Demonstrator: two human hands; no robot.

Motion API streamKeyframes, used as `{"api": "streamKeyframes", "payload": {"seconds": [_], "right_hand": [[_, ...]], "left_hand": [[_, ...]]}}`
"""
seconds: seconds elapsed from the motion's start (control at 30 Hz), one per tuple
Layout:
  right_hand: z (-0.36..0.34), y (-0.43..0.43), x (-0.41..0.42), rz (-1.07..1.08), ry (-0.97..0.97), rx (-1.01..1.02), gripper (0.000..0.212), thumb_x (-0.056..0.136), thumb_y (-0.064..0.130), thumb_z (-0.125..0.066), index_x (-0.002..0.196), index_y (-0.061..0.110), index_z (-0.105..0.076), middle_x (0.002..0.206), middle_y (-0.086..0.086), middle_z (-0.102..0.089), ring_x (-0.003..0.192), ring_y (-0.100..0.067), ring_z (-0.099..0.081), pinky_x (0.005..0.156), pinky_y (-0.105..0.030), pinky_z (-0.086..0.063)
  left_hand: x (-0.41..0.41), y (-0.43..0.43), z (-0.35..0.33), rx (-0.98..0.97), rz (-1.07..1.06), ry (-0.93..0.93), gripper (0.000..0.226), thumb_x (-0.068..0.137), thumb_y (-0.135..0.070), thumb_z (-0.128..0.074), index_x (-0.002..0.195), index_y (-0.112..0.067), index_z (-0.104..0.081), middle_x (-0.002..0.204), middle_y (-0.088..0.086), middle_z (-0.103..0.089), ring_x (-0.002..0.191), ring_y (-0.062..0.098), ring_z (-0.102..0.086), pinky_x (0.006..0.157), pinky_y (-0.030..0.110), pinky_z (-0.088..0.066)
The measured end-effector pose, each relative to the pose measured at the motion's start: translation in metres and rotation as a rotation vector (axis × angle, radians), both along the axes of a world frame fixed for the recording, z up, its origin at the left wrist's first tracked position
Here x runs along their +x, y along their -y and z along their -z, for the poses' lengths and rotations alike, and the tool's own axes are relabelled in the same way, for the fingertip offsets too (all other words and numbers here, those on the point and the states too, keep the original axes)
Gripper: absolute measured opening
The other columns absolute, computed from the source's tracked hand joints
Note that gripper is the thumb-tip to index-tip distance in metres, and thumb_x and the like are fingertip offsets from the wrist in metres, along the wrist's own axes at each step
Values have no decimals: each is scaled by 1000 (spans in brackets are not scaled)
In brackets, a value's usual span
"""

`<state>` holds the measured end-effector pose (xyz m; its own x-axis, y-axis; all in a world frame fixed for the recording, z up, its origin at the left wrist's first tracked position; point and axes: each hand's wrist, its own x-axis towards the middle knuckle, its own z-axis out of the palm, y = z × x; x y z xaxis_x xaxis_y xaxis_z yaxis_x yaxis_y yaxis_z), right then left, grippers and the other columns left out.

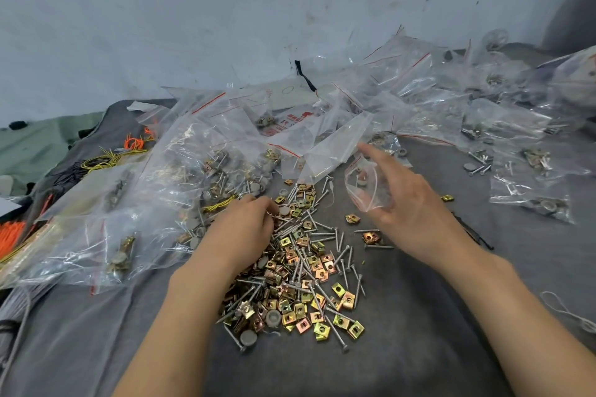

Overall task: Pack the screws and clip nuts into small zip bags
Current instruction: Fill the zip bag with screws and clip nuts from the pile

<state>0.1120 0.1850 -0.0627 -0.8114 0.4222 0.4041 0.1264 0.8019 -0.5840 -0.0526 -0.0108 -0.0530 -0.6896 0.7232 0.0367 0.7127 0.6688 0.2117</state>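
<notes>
A heap of silver screws and brass-coloured clip nuts [300, 271] lies on the grey cloth [403, 348] in the middle. My left hand [245, 229] rests on the heap's upper left edge, fingers curled and pinching several screws. My right hand [409, 203] hovers to the right of the heap and holds a small clear zip bag [364, 184] with a red seal line between thumb and fingers, the index finger stretched out. A few small parts show inside that bag.
Filled and empty zip bags [322, 126] pile up across the back and the left [96, 235]. More packed bags [529, 190] lie at the right. Orange and yellow ties [129, 145] sit at the far left. A grey wall [225, 10] rises behind.
</notes>
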Motion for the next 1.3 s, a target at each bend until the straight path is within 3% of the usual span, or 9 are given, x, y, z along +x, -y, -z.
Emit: {"api": "streamKeyframes", "payload": {"seconds": [0.27, 0.5, 0.57, 0.63, 0.7, 0.77, 0.97, 1.13, 1.3], "right_hand": [[-1, 3, -5, -3, 10, 20, 81, 89, 26, -69, 154, 42, -23, 136, 6, -55, 119, -13, -49, 109, -39, -37], [-2, 3, -9, -19, 20, 12, 84, 88, 20, -69, 154, 42, -21, 137, 11, -52, 106, 11, -33, 109, -36, -36], [-3, 3, -10, -25, 10, 5, 85, 87, 20, -69, 153, 41, -22, 139, 12, -51, 106, 13, -35, 109, -37, -39], [-4, 2, -11, -18, 4, 1, 85, 87, 21, -70, 153, 42, -22, 137, 11, -53, 108, 6, -43, 107, -38, -41], [-3, 2, -12, -10, 0, -3, 85, 87, 24, -71, 154, 43, -21, 139, 10, -52, 115, -3, -48, 107, -39, -42], [-3, 3, -12, -8, -15, -8, 85, 87, 27, -72, 153, 43, -21, 142, 10, -50, 116, -1, -47, 107, -39, -42], [-5, 7, -12, -8, -74, -49, 79, 85, 41, -68, 153, 40, -27, 135, 10, -54, 114, -7, -55, 100, -40, -47], [-4, 8, -14, -18, -76, -59, 82, 83, 35, -71, 153, 39, -28, 137, 10, -53, 116, -9, -55, 100, -44, -47], [-5, 7, -14, -13, -76, -57, 80, 82, 50, -61, 153, 42, -24, 145, 12, -48, 123, -9, -51, 106, -41, -44]], "left_hand": [[-7, -15, 1, -12, 2, -25, 29, 103, -35, -46, 126, -26, -60, 121, 4, -55, 117, 27, -50, 101, 44, -44], [-5, -24, 1, 45, 32, -37, 11, 97, -39, -56, 102, -30, -58, 109, -2, -57, 107, 21, -53, 97, 43, -46], [-3, -25, -2, 170, 52, 13, 9, 97, -35, -58, 97, -26, -57, 101, -6, -60, 98, 16, -57, 90, 40, -50], [3, -29, -11, 380, 62, 127, 8, 96, -33, -61, 94, -26, -58, 91, -11, -62, 85, 7, -60, 78, 25, -53], [12, -34, -25, 570, 93, 202, 8, 93, -32, -65, 91, -27, -59, 83, -13, -64, 75, 0, -59, 64, 11, -47], [21, -41, -36, 663, 144, 240, 8, 92, -31, -68, 92, -26, -62, 79, -14, -65, 70, -2, -59, 61, 10, -44], [44, -55, -42, 571, 240, 198, 2, 92, -29, -66, 91, -27, -66, 83, -9, -65, 74, 4, -58, 66, 11, -41], [51, -63, -44, 570, 306, 197, 9, 95, -27, -62, 99, -30, -69, 88, -3, -63, 74, 5, -56, 69, 14, -41], [10, -37, -43, 591, 80, 208, 16, 99, -32, -55, 111, -32, -65, 94, -15, -65, 79, -5, -59, 62, 11, -45]]}}
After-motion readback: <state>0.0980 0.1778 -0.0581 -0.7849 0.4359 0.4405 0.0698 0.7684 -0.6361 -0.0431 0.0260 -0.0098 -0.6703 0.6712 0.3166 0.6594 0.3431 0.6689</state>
